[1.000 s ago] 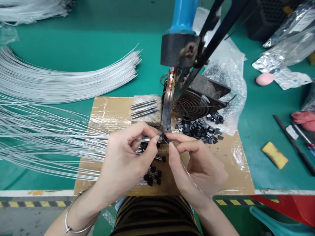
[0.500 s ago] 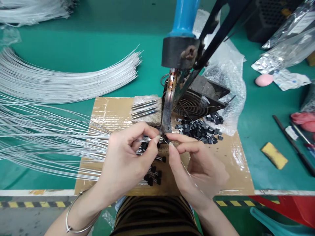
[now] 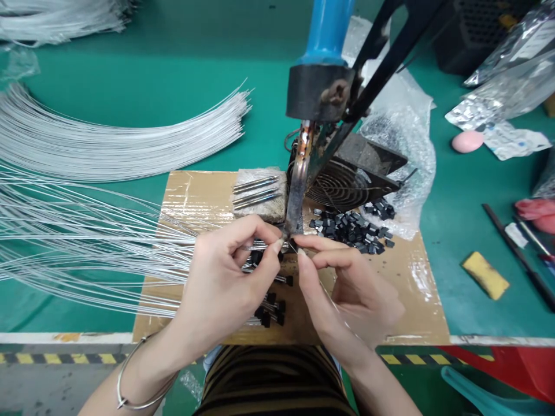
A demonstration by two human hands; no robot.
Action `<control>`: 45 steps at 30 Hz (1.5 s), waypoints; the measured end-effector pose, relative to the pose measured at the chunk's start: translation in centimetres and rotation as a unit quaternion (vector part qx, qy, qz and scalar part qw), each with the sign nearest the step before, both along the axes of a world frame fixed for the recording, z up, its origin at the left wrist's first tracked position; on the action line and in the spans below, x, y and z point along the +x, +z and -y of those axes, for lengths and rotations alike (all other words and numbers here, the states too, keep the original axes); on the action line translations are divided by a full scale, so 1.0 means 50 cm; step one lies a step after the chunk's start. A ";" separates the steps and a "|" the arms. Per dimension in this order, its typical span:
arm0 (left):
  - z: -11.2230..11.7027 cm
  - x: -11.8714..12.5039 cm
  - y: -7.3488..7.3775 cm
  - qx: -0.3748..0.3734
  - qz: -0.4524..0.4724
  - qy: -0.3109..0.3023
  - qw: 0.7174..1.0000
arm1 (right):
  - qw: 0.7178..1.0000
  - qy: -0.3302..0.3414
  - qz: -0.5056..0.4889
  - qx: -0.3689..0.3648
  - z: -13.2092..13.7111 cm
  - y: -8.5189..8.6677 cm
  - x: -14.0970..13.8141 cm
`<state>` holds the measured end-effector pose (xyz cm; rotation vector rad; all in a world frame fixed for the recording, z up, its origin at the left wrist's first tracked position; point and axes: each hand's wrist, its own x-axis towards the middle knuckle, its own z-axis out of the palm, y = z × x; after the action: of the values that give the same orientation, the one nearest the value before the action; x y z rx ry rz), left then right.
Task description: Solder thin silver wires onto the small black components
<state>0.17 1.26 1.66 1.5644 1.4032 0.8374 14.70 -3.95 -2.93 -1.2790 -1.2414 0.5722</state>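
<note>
A soldering iron (image 3: pixel 297 193) with a blue handle is held tip-down in a black metal stand. At its tip, my left hand (image 3: pixel 234 277) is closed in a pinch; the small piece between its thumb and index finger is mostly hidden. My right hand (image 3: pixel 347 289) pinches a thin strand of solder wire (image 3: pixel 350 330) just right of the tip, and the strand runs back across the palm. White wires (image 3: pixel 167 242) pass behind my left hand from the left. Several wire ends with black connectors (image 3: pixel 277 306) lie below the tip.
Loose black connectors (image 3: pixel 351 231) are heaped on the cardboard (image 3: pixel 411 300), near a black fan (image 3: pixel 342 182). Metal rods (image 3: pixel 255 193) rest on a grey block. A thick wire bundle (image 3: pixel 130 147) lies back left. A yellow sponge (image 3: pixel 484 275) and bubble wrap (image 3: pixel 411 150) are at right.
Both hands keep the same pinch at the iron's tip. The whole view has shifted very slightly; nothing else visibly differs.
</note>
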 end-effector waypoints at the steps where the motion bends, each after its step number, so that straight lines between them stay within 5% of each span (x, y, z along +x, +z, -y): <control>1: 0.000 0.000 0.000 0.001 0.001 0.000 1.000 | 1.000 0.000 -0.002 0.003 0.000 0.000 0.000; 21: 0.001 -0.006 -0.004 -0.014 0.000 0.003 1.000 | 1.000 0.017 0.012 -0.011 0.007 -0.001 0.005; 28: 0.008 -0.018 -0.010 0.023 -0.063 -0.030 0.997 | 0.999 0.022 -0.015 -0.030 0.011 -0.006 0.011; 34: 0.017 -0.068 -0.030 0.107 -0.144 -0.052 0.982 | 0.985 -0.143 -0.056 -0.082 0.016 -0.013 0.078; 39: 0.026 -0.103 -0.050 0.128 -0.130 -0.028 0.983 | 0.971 -0.206 -0.118 -0.041 0.032 -0.038 0.165; 45: -0.010 -0.136 -0.028 0.159 -0.145 0.035 0.976 | 0.948 -0.262 -0.172 -0.053 0.048 -0.084 0.227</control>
<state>-6.61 1.78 0.27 1.9537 1.5960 0.9401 26.04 -6.34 -7.14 -1.4543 -0.5524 0.4502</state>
